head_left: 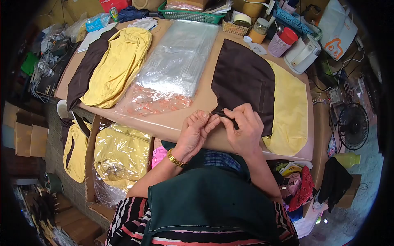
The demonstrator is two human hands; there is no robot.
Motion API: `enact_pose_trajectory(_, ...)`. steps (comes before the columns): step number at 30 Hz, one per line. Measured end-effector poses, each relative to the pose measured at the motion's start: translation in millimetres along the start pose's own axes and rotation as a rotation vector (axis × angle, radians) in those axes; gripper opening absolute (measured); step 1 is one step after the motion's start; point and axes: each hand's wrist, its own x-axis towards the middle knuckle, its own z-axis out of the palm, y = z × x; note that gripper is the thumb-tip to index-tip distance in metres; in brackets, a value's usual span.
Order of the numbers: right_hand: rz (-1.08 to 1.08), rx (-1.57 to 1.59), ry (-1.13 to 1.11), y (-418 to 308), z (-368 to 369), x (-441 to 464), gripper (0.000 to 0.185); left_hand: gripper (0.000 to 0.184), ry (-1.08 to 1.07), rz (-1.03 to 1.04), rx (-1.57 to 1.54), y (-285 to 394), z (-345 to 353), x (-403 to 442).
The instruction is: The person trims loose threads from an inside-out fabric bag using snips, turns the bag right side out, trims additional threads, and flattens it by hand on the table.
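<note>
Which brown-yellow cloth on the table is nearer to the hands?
The right cloth: the left hand and right hand pinch its brown edge. The left cloth lies apart, beyond the plastic bags.

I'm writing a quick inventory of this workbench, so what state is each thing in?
Brown-and-yellow cloth: spread out, near edge pinched
Left hand: closed, pinching at that edge
Right hand: closed, pinching there too
Second brown-and-yellow cloth: lying creased
Clear plastic bags: lying flat
Carton: open, holding plastic-wrapped yellow cloth
Green basket: filled
Drink can: upright
Fan: upright; can't tell if running
</note>
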Motion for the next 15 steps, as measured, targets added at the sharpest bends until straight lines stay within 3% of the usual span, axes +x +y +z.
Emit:
enact_pose_trajectory(8,-0.2,-0.206,-0.031,-6.6,-6.0,2.9,0.013,0.013,-0.028,-0.02,0.051,0.2,-3.1,0.7)
enact_pose_trajectory(15,-0.239,-0.241,-0.018,-12.4,-5.0,5.3,0.01,0.013,-0.018,-0.028,0.088,1.1,0.3,-2.0)
